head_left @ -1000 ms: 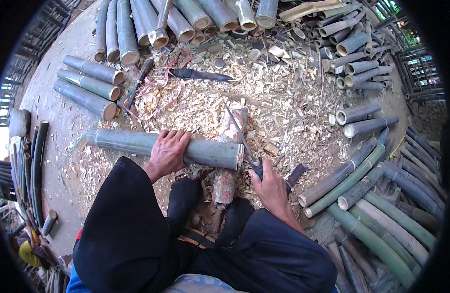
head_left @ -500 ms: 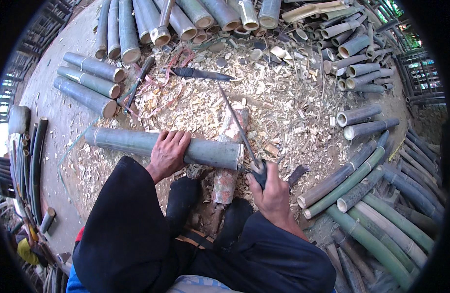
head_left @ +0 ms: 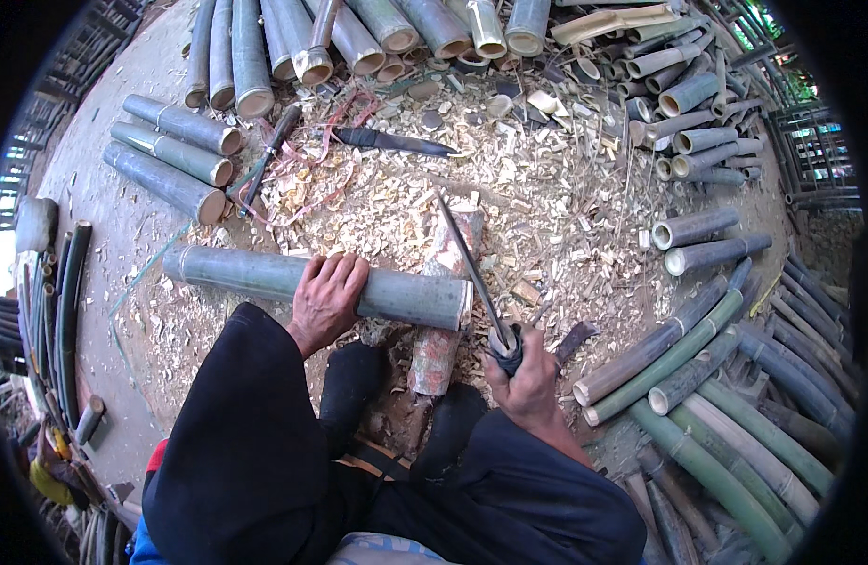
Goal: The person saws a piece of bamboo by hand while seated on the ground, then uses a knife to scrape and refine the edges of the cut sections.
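Bamboo tube (head_left: pixel 415 295), one: lying end-over log (head_left: pixel 434 363), left hand (head_left: pixel 327 299) grip clasping it. Knife (head_left: pixel 470 266), one: right hand (head_left: pixel 530 381) grip clenching its handle (head_left: pixel 506 347), right of log. Advisable: keeping tube firmly pinned.

The floor (head_left: pixel 90 320) is greyish brown, and pale chips (head_left: pixel 584 217) are spread over its middle. One slatted wall (head_left: pixel 76 71) stands at the left, another slatted wall (head_left: pixel 811 141) at the right; daylight shows through their gaps.
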`<control>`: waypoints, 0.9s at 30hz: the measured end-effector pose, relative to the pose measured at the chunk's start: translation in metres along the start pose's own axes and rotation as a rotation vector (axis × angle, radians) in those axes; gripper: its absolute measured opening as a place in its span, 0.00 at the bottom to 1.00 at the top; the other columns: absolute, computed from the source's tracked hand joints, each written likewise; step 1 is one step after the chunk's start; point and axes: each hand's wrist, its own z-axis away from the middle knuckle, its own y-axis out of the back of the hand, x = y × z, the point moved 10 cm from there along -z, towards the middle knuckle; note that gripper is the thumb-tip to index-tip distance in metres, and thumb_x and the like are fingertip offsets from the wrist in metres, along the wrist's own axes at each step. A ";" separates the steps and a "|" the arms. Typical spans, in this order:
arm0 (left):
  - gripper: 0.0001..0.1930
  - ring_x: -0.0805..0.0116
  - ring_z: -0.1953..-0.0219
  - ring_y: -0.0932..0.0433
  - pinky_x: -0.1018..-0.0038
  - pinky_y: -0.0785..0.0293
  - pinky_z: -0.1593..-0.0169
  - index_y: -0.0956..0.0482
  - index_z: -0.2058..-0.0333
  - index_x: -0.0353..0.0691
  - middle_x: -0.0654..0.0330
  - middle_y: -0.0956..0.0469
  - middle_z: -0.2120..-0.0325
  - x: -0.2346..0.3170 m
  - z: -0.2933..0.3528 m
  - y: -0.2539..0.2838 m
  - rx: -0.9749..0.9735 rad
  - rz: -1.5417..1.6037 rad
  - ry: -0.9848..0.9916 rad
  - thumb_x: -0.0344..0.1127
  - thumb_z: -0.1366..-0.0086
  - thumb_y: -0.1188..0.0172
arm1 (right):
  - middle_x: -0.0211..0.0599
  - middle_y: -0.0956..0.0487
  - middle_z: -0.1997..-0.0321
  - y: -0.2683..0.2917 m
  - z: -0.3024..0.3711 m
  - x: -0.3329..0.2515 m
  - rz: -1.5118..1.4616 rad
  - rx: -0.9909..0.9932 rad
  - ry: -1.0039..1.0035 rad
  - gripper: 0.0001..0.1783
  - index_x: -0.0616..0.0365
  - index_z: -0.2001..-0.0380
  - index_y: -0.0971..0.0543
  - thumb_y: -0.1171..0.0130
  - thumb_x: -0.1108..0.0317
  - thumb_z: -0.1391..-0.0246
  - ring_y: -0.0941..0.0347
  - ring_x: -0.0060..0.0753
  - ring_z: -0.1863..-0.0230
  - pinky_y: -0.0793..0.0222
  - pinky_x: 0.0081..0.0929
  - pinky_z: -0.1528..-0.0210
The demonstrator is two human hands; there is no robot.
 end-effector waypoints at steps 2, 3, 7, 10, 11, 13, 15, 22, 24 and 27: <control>0.40 0.52 0.41 0.23 0.54 0.32 0.35 0.27 0.41 0.38 0.52 0.22 0.46 0.004 -0.004 -0.005 -0.019 -0.022 -0.013 0.40 0.54 0.23 | 0.57 0.17 0.69 -0.025 0.015 0.049 0.124 -0.117 -0.167 0.26 0.66 0.45 0.31 0.34 0.59 0.34 0.17 0.65 0.70 0.21 0.50 0.70; 0.41 0.52 0.41 0.23 0.53 0.32 0.35 0.28 0.41 0.39 0.52 0.22 0.46 0.004 -0.007 -0.004 -0.028 -0.041 -0.019 0.40 0.55 0.23 | 0.57 0.17 0.70 -0.037 0.017 0.069 0.207 -0.203 -0.272 0.26 0.66 0.45 0.31 0.34 0.58 0.33 0.16 0.64 0.70 0.21 0.50 0.70; 0.48 0.50 0.41 0.24 0.53 0.32 0.34 0.30 0.37 0.44 0.52 0.22 0.45 0.002 -0.019 0.002 -0.291 0.152 0.005 0.43 0.59 0.18 | 0.58 0.17 0.70 -0.021 0.015 0.064 0.170 -0.262 -0.521 0.25 0.63 0.44 0.32 0.36 0.58 0.32 0.16 0.63 0.69 0.21 0.51 0.68; 0.49 0.47 0.43 0.21 0.53 0.29 0.36 0.27 0.39 0.45 0.53 0.19 0.49 -0.046 -0.022 -0.021 -0.601 0.186 0.041 0.44 0.64 0.16 | 0.58 0.16 0.65 -0.006 0.025 0.047 0.031 -0.122 -0.397 0.22 0.62 0.44 0.30 0.36 0.61 0.32 0.15 0.63 0.66 0.21 0.51 0.67; 0.45 0.46 0.46 0.18 0.51 0.27 0.39 0.23 0.44 0.45 0.54 0.16 0.54 -0.062 -0.013 -0.033 -0.935 0.249 0.219 0.45 0.66 0.16 | 0.58 0.15 0.64 -0.005 0.021 0.043 0.003 -0.103 -0.368 0.23 0.62 0.44 0.30 0.35 0.61 0.32 0.15 0.63 0.66 0.21 0.51 0.67; 0.41 0.47 0.48 0.17 0.51 0.26 0.40 0.22 0.48 0.46 0.55 0.16 0.56 -0.053 -0.024 -0.021 -0.831 0.183 0.114 0.44 0.66 0.18 | 0.59 0.15 0.62 -0.006 0.027 0.041 0.031 -0.059 -0.360 0.25 0.63 0.39 0.30 0.36 0.62 0.32 0.14 0.64 0.64 0.20 0.52 0.65; 0.39 0.49 0.48 0.17 0.52 0.26 0.41 0.22 0.49 0.46 0.56 0.17 0.57 -0.041 -0.032 -0.026 -0.673 0.139 0.028 0.42 0.65 0.20 | 0.61 0.15 0.61 -0.007 0.037 0.060 0.136 -0.110 -0.438 0.27 0.63 0.37 0.31 0.36 0.63 0.32 0.14 0.64 0.63 0.20 0.52 0.65; 0.37 0.50 0.48 0.18 0.54 0.25 0.40 0.23 0.50 0.45 0.56 0.18 0.57 -0.050 -0.026 -0.018 -0.627 0.128 0.056 0.41 0.64 0.21 | 0.58 0.15 0.57 0.012 0.014 -0.006 0.073 0.117 -0.043 0.30 0.74 0.38 0.30 0.32 0.70 0.38 0.13 0.57 0.63 0.17 0.45 0.63; 0.36 0.50 0.49 0.18 0.55 0.25 0.41 0.23 0.51 0.45 0.55 0.18 0.58 -0.052 -0.025 -0.016 -0.619 0.127 0.063 0.41 0.64 0.21 | 0.56 0.15 0.60 -0.001 0.027 0.000 0.092 0.184 0.103 0.29 0.74 0.40 0.29 0.31 0.71 0.39 0.13 0.55 0.64 0.18 0.45 0.64; 0.35 0.49 0.51 0.17 0.55 0.24 0.43 0.22 0.52 0.45 0.55 0.18 0.60 -0.035 -0.038 -0.026 -0.596 0.172 0.021 0.41 0.64 0.21 | 0.53 0.17 0.65 -0.033 0.041 0.064 0.297 -0.046 -0.209 0.25 0.70 0.42 0.28 0.33 0.68 0.36 0.16 0.57 0.69 0.20 0.48 0.68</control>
